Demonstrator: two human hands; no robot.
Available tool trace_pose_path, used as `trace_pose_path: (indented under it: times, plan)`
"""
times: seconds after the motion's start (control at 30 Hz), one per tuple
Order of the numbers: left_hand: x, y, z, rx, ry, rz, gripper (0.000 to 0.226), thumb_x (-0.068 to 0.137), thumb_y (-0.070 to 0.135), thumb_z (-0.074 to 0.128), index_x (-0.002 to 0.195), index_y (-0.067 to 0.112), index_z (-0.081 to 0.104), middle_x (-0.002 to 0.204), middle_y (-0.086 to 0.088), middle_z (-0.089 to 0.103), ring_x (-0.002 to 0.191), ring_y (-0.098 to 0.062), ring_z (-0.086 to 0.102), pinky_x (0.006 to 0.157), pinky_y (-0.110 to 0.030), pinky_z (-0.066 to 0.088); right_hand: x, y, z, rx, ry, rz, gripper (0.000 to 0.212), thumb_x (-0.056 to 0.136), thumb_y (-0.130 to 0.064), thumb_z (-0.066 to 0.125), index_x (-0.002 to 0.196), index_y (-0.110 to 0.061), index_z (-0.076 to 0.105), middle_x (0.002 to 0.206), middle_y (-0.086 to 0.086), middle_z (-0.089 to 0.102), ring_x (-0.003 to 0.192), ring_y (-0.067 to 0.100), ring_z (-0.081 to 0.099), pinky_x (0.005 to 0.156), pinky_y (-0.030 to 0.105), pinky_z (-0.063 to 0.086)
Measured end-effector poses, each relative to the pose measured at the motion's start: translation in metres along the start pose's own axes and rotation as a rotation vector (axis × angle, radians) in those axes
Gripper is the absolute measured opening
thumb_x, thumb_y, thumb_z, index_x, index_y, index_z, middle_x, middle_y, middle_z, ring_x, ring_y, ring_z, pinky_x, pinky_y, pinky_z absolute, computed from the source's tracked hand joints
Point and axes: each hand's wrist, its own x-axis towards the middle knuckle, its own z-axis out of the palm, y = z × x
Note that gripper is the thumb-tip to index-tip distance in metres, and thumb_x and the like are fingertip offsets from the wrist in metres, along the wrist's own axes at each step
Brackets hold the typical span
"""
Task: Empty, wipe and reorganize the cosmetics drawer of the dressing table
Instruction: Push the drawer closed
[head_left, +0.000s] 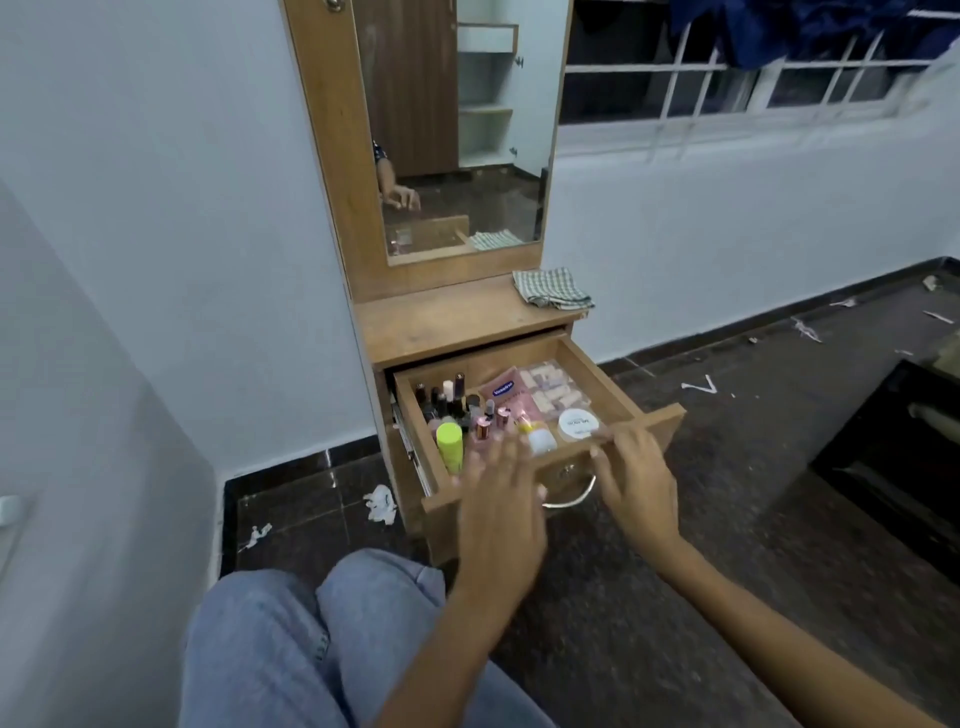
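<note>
- The fingers (511, 451) of the left hand (498, 499) are spread and blurred over the front edge of the drawer; nothing is seen to be gripped.
- The fingertips of the right hand (636, 478) are laid on the front rim of the drawer (613, 364), loosely curled, with no item held.
- Just beyond the fingers, cosmetics are seen standing in tidy groups: a neon-yellow tube (450, 441) at the front left, dark bottles (441, 402) behind it, a white jar (577, 423) at the right, a pink sachet (506, 392) and a clear packet (553, 387) at the back.
- The drawer is pulled fully out of the dressing table (447, 322).
- A checked cloth (550, 288) is left folded on the tabletop, apart from the drawer.
- Whether the emptying and wiping are done cannot be told; judged from the ordered rows, reorganizing may be largely finished, with closing the drawer perhaps remaining.
</note>
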Motion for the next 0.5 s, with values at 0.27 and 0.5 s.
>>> trace_pose_path:
  times: [0.27,0.5]
  plan:
    - [-0.065,0.0,0.067,0.161,-0.266,-0.077,0.098,0.064,0.033,0.083,0.143,0.002,0.036,0.154,-0.017,0.023,0.14,-0.029,0.027,0.11,-0.044,0.026,-0.083,0.026,0.043,-0.273,-0.248,-0.114,0.055,0.094,-0.035,0.036,0.148,-0.027,0.027,0.159,0.007,0.012,0.146,0.024,0.009,0.11,0.051,0.017]
    - [-0.06,-0.009,0.078,0.257,-0.264,-0.114,0.096,0.068,0.036,0.08,0.145,0.007,0.03,0.156,-0.015,0.012,0.144,-0.027,0.014,0.115,-0.042,0.014,-0.072,0.019,0.072,-0.225,-0.292,-0.091,0.06,0.099,-0.042,0.03,0.152,-0.025,0.008,0.16,0.009,-0.002,0.148,0.026,0.001,0.115,0.047,0.016]
